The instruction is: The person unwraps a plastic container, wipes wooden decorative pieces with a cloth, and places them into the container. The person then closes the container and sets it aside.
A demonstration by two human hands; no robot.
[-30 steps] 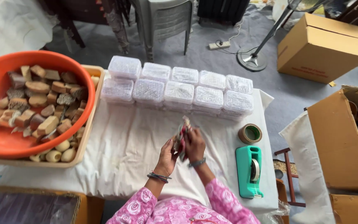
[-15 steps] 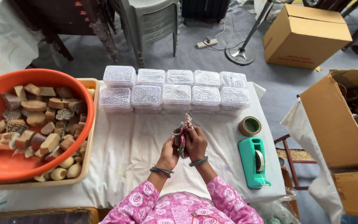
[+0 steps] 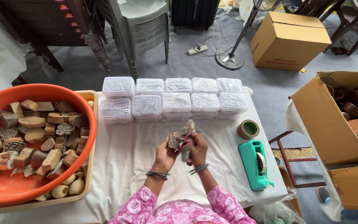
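Note:
My left hand (image 3: 163, 154) holds a small carved wooden block (image 3: 174, 140) above the white-covered table (image 3: 121, 166). My right hand (image 3: 197, 148) grips a crumpled pink and green cloth (image 3: 186, 137) and presses it against the block. Both wrists wear bangles, and pink flowered sleeves show at the bottom edge. Just beyond my hands stand two rows of clear lidded plastic boxes (image 3: 175, 99).
A big orange tub (image 3: 4, 182) of several carved wooden blocks sits at the left in a beige tray (image 3: 88, 174). A teal tape dispenser (image 3: 256, 164) and a tape roll (image 3: 248, 129) lie at the right. An open carton (image 3: 326, 124) of brown wooden pieces stands further right; chairs, a fan stand and a closed carton (image 3: 289, 39) are behind.
My hands stayed together near the table's middle, turning the block and cloth slightly. The view shifted a little, bringing the tub and boxes closer.

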